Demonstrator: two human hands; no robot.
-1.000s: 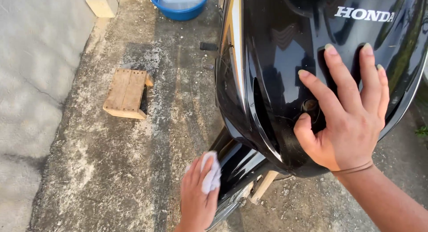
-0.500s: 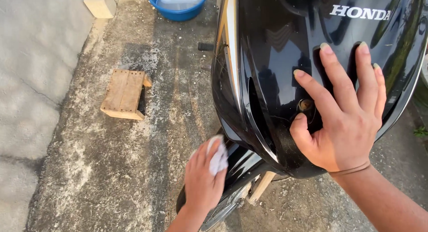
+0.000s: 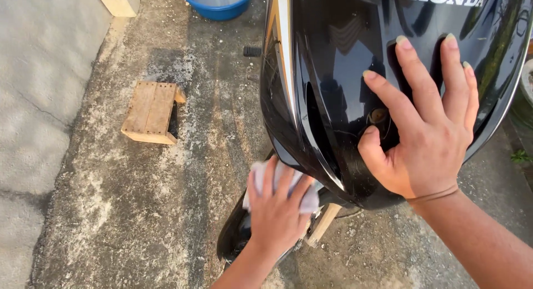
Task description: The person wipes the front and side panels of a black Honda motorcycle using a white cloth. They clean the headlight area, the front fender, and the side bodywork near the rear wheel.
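A glossy black motorcycle front cover (image 3: 333, 61) fills the upper right of the head view. My right hand (image 3: 427, 133) lies flat on it with the fingers spread, holding nothing. Below the cover, my left hand (image 3: 277, 208) presses a small white cloth (image 3: 261, 175) against the black front fender (image 3: 236, 233). The cloth shows between and above the fingers. The lower part of the fender is hidden behind my left hand and wrist.
A small wooden stool (image 3: 150, 112) lies on the rough concrete ground (image 3: 139, 211) to the left. At the top edge stands a blue basin (image 3: 219, 6), with a pale wooden block (image 3: 117, 1) left of it. A wooden stick (image 3: 325, 222) shows under the fender.
My left hand has moved up and to the right with the cloth, from beside the fender onto it, and its fingers have spread. My right hand has stayed flat on the cover.
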